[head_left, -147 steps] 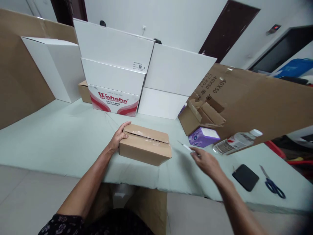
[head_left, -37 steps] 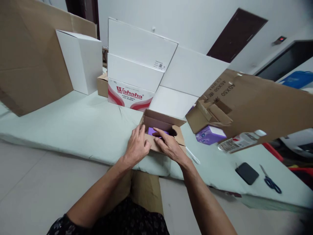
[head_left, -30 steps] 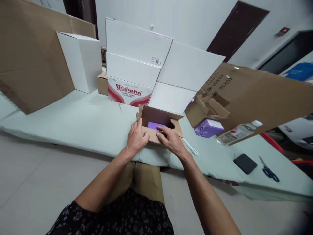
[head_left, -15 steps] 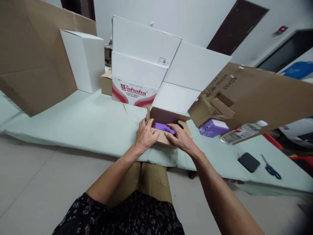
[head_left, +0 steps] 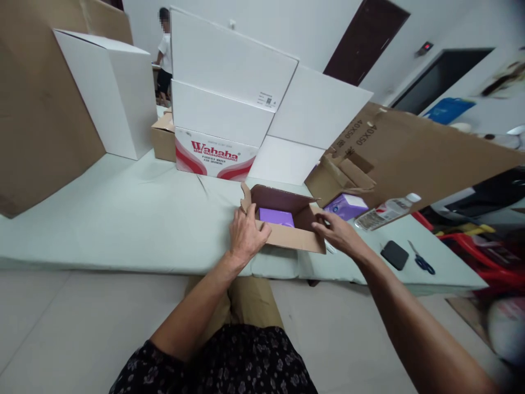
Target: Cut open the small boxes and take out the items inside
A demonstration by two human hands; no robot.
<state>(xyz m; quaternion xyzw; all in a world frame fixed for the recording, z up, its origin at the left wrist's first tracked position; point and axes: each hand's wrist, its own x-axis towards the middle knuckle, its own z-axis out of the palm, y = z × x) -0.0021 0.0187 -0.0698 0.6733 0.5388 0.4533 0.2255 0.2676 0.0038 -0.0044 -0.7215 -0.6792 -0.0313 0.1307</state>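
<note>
A small open cardboard box (head_left: 293,238) sits near the table's front edge, its flaps raised or folded outward. Inside it, toward the left, lies a purple pack (head_left: 275,216); its lower part is hidden by the box's front. My left hand (head_left: 246,234) grips the box's left side, with the thumb over the front flap. At the right end, my right hand (head_left: 335,230) has its fingers closed on the edge of the right flap.
Behind the box stands a white Wahaha carton (head_left: 216,158). To the right are another open cardboard box (head_left: 326,178), a second purple pack (head_left: 345,207), a plastic bottle (head_left: 385,213), a black flat case (head_left: 394,255) and scissors (head_left: 422,264). A person (head_left: 164,54) stands far back.
My right hand has moved from above the purple pack to the box's right flap. The front flap now lies folded outward. My view has shifted, and a person shows at the back.
</note>
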